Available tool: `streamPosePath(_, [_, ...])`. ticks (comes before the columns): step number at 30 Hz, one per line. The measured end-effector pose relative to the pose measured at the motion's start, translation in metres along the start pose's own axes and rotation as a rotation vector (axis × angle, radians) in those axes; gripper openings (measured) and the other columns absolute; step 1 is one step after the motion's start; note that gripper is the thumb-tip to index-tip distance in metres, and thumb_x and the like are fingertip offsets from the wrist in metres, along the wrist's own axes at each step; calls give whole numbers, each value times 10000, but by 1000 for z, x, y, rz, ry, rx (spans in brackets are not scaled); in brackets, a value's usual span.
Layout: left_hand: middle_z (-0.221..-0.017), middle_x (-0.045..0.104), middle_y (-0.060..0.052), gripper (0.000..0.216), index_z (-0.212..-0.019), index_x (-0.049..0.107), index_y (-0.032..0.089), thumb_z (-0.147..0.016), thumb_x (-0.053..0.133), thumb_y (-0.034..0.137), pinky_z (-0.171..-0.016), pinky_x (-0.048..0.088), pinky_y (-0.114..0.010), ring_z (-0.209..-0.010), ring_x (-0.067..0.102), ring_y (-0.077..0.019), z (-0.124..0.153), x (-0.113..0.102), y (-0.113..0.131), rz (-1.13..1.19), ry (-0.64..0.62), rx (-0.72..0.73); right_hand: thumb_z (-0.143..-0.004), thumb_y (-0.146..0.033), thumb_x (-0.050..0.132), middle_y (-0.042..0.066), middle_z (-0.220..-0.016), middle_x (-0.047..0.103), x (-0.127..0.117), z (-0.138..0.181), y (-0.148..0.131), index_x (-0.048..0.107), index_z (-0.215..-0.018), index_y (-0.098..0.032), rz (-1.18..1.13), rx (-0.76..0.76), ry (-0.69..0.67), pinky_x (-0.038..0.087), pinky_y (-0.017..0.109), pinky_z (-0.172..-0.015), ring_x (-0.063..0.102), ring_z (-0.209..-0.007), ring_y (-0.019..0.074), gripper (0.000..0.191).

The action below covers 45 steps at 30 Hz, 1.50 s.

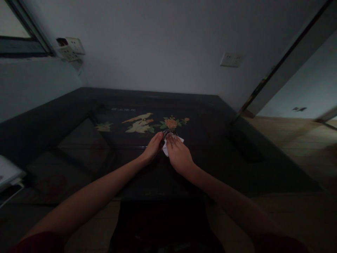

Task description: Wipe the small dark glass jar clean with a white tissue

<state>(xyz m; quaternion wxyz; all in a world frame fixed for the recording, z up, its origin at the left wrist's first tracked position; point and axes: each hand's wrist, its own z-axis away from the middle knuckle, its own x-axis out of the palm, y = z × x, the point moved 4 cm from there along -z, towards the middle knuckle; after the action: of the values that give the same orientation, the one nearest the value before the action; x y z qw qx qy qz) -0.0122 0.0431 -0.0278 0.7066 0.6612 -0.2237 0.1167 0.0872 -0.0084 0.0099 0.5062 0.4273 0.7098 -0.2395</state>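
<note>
1. Right at the hub of the clock face sits a small glassy vessel [169, 132], held over the dark table [147, 172] between both hands; its exact shape is hard to read in the dim light.
2. From 8 o'clock comes the left hand [154, 144], its fingers curled around the vessel's side and gripping it, the thumb showing on top.
3. From 5 o'clock comes the right hand [180, 154], its fingers close together and holding a white sheet [165, 150] against the vessel; I cannot tell how far the fingertips reach inside.
4. That sheet, cloth or paper, pokes out around 7 o'clock and again at 4 o'clock, beside the right hand's fingers.
5. On the tabletop, a printed orange flower [171, 123] shows just beyond the vessel at 12 o'clock, and a printed bird [142, 117] near 10 o'clock.
6. A dark flat object [245, 146] lies well apart, just past 3 o'clock; a white device [9, 172] with a cable stands far out near 9 o'clock.
7. Wall sockets [231, 60] show between 1 and 2 o'clock.
</note>
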Motion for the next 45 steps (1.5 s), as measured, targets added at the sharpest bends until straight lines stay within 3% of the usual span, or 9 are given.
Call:
streamPosePath(4, [-804, 633, -7, 276, -912, 627, 166, -779, 657, 407, -617, 454, -216, -704, 565, -125, 1, -2, 1, -6, 19, 7, -864, -51, 395, 202, -1121, 664, -5, 0, 2, 586, -1139, -28, -87, -4, -91, 371, 382, -1057, 619, -1061, 250, 336])
streamPosePath(7, [-814, 638, -10, 308, -934, 625, 167, -783, 643, 435, -624, 470, -227, -710, 575, -132, 0, -2, 1, -21, -7, 10, -836, -70, 433, 143, -1004, 688, -5, -1, 7, 600, -1023, -103, -224, 57, -125, 453, 333, -946, 633, -980, 226, 253])
streamPosePath(12, [-808, 633, -5, 314, -938, 617, 171, -787, 630, 446, -641, 484, -237, -722, 581, -134, -1, -3, 0, -11, -1, -14, -818, -55, 413, 155, -1106, 649, 2, -1, 9, 555, -1058, -101, -339, 59, -50, 440, 353, -974, 573, -1112, 227, 283])
streamPosePath(17, [-786, 615, 5, 299, -920, 612, 166, -778, 645, 428, -607, 458, -211, -690, 555, -115, 0, -2, 0, 2, -6, -21, -849, -22, 345, 250, -1313, 529, 4, -1, 4, 526, -1202, 8, -170, -61, 38, 318, 428, -1107, 449, -1289, 259, 397])
streamPosePath(24, [-781, 606, 5, 259, -890, 616, 172, -783, 647, 406, -629, 458, -214, -721, 555, -122, 0, 0, -1, 6, -7, -1, -875, -32, 382, 264, -1287, 547, -1, 0, 0, 530, -1227, 46, 4, 3, -19, 341, 393, -1094, 520, -1226, 278, 390])
streamPosePath(28, [-774, 605, 7, 270, -889, 612, 175, -770, 662, 411, -631, 463, -218, -710, 555, -124, 1, -1, 1, -6, -1, 11, -868, -75, 433, 185, -1099, 674, -4, -1, 4, 586, -1134, -59, -105, 34, -116, 410, 353, -1021, 621, -1060, 234, 307])
streamPosePath(32, [-798, 616, 3, 294, -908, 612, 178, -780, 642, 440, -634, 477, -222, -719, 567, -125, 1, -2, 1, -13, -15, 19, -853, -83, 437, 142, -1053, 676, -2, -2, 10, 584, -1069, -99, -264, 98, -139, 497, 313, -876, 633, -997, 227, 261])
streamPosePath(38, [-762, 614, 3, 302, -917, 622, 169, -782, 643, 438, -599, 460, -205, -679, 558, -115, -1, -3, -2, -1, -1, 3, -879, -49, 361, 231, -1293, 555, 2, -3, 5, 539, -1203, -1, -163, -28, 19, 344, 397, -1094, 475, -1268, 255, 373])
streamPosePath(45, [-780, 616, -2, 295, -904, 627, 167, -774, 654, 431, -625, 462, -217, -732, 566, -131, -2, -2, -3, -6, -2, 13, -890, -39, 368, 259, -1307, 531, 1, -2, 1, 525, -1238, 36, 48, -14, 29, 370, 398, -1080, 518, -1231, 275, 389])
